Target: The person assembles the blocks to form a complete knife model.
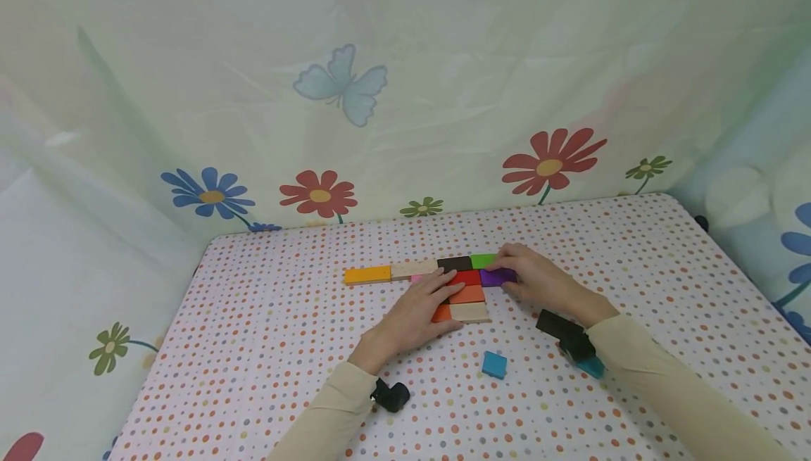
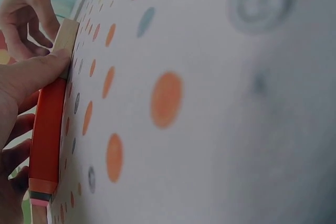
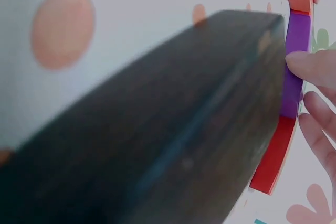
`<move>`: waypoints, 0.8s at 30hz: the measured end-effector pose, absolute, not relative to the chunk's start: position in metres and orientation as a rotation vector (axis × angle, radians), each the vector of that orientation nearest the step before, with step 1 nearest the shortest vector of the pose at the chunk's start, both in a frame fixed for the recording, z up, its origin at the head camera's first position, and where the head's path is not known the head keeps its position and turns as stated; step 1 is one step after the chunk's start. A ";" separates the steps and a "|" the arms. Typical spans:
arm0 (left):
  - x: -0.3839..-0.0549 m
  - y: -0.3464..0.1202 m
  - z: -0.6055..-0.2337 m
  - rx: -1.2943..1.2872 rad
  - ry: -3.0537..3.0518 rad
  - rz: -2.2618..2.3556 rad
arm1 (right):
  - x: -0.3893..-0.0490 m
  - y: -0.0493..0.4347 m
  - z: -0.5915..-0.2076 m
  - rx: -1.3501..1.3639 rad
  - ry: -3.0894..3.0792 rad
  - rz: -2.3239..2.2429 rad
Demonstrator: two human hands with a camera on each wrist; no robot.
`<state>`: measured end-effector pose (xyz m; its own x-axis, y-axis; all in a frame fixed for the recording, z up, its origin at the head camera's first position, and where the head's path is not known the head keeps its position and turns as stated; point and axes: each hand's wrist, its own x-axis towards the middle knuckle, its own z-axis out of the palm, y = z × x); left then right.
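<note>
My left hand rests over a flat patch of coloured blocks, fingers spread across the top. Its thumb touches the plain wooden block at the near edge, beside an orange-red block in the left wrist view. At the patch's right end, my right hand pinches a purple block, thumb on its near side. A red block and an orange block lie between the hands. Behind them are a dark block and a green block, partly covered by the right fingers.
A yellow block and a pale wooden block extend the back row leftward. A small blue block lies nearer me. By my right wrist are a black block and another blue block. The dotted table meets a flowered cloth behind.
</note>
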<state>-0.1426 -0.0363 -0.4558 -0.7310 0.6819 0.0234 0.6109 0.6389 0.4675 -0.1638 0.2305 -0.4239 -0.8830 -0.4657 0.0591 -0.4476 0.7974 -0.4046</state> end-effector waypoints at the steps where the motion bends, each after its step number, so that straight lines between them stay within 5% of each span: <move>1: -0.143 -0.036 -0.456 1.072 2.702 0.683 | -0.164 0.230 -0.424 -0.752 2.945 -0.654; 15: -0.144 -0.037 -0.456 1.067 2.700 0.695 | -0.138 0.259 -0.403 -0.781 2.816 -0.888; 24: -0.143 -0.036 -0.456 1.066 2.698 0.690 | -0.102 0.299 -0.428 -0.861 2.732 -0.741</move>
<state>-0.1426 -0.0359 -0.4563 -0.7333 0.6796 0.0203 0.6060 0.6397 0.4728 -0.1024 0.2988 -0.4275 -0.8154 -0.5784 -0.0229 -0.4876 0.7076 -0.5114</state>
